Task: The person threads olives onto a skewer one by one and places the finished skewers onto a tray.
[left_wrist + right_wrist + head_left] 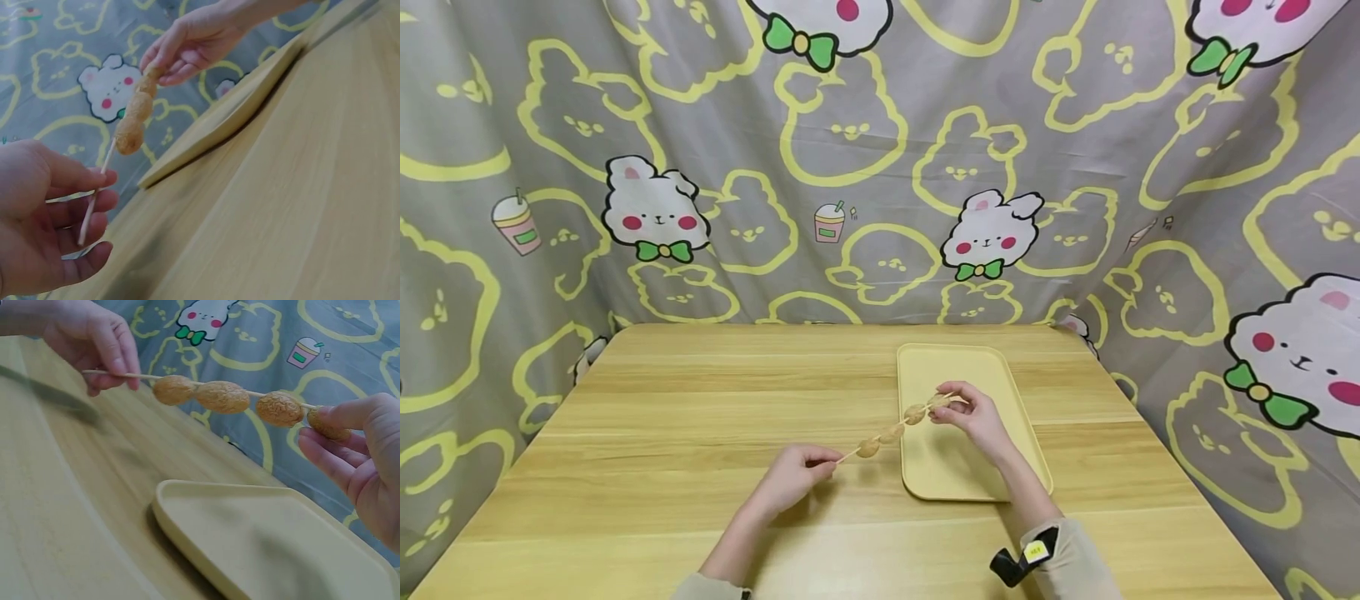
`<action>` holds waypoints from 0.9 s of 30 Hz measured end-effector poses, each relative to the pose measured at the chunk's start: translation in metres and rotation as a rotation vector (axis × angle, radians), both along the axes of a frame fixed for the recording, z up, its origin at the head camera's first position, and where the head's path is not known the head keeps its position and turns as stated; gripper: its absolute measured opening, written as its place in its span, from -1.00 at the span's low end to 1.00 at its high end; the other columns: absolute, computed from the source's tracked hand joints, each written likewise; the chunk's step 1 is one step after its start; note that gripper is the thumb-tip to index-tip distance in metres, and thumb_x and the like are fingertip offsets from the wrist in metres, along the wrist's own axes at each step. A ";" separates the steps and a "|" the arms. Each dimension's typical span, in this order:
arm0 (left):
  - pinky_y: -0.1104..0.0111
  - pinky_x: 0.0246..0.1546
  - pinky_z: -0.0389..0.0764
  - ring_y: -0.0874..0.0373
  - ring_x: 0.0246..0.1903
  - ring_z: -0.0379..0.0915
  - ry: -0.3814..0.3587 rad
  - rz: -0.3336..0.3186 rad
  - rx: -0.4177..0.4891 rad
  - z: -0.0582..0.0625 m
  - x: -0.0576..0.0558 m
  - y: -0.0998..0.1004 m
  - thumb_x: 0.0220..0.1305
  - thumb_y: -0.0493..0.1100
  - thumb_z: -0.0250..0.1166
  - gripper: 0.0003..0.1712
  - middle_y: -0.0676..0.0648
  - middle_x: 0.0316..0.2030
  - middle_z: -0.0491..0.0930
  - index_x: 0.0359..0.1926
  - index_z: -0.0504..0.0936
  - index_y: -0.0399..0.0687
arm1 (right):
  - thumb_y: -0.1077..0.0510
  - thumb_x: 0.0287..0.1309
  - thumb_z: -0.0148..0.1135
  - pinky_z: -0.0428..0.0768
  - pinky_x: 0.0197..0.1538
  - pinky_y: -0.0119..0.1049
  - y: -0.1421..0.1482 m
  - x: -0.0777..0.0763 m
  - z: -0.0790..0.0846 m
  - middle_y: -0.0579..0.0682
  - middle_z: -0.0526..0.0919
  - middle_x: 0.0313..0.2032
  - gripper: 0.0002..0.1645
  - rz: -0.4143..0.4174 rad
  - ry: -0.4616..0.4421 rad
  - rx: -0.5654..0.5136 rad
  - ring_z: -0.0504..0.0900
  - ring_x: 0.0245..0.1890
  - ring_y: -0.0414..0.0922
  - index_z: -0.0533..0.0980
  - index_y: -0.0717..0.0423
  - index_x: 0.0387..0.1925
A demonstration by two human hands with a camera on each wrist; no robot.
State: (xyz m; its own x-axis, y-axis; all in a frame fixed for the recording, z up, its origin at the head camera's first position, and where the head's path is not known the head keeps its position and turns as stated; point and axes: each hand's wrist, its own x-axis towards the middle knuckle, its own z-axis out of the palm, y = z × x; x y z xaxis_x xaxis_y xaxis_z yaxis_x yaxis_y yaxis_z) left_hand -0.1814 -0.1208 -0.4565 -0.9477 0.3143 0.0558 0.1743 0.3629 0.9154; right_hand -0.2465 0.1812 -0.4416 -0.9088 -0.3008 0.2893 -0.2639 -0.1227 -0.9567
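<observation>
A thin wooden skewer (146, 376) carries several brown, wrinkled oval pieces (222, 397) that look like fried food balls. My left hand (792, 478) pinches the bare end of the stick between thumb and fingers, and the stick's tip juts past them in the left wrist view. At the other end, my right hand (976, 423) pinches the last brown piece (327, 427) between thumb and fingers, partly covering it. The skewer slants up toward the right, held in the air. Below the right hand lies a pale yellow tray (955, 477).
The tray rests on the right half of a wooden table (647, 492). A grey curtain (880, 275) with cartoon rabbits hangs behind the table and along both sides. A black strap (1022, 560) with a yellow label sits on the right sleeve.
</observation>
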 end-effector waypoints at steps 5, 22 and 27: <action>0.38 -0.41 0.49 0.12 -0.40 0.45 -0.065 -0.111 0.036 0.000 0.002 0.010 0.18 -0.29 0.20 -0.73 -0.22 -0.26 0.60 -0.11 0.61 -0.37 | 0.50 0.06 0.15 0.59 -0.17 -0.22 0.006 0.000 0.006 0.18 0.46 -0.18 -0.49 -0.012 -0.024 -0.009 0.64 -0.31 -0.15 0.19 0.57 0.03; 0.46 -0.58 0.48 0.24 -0.61 0.45 -0.221 -0.280 0.189 0.001 0.010 0.062 0.06 -0.43 0.22 -0.82 -0.30 -0.50 0.59 -0.29 0.56 -0.52 | 0.53 0.07 0.07 0.58 -0.16 -0.28 0.023 0.000 0.010 0.28 0.43 -0.10 -0.33 -0.137 -0.062 0.020 0.63 -0.33 -0.24 0.10 0.57 0.22; 0.50 -0.59 0.46 0.25 -0.61 0.45 -0.231 -0.255 0.246 0.003 0.010 0.074 0.08 -0.45 0.22 -0.82 -0.36 -0.47 0.58 -0.27 0.55 -0.55 | 0.42 0.15 0.11 0.57 -0.15 -0.33 0.035 0.000 0.011 0.42 0.35 0.04 -0.31 -0.214 -0.079 0.117 0.60 -0.29 -0.30 0.08 0.51 0.27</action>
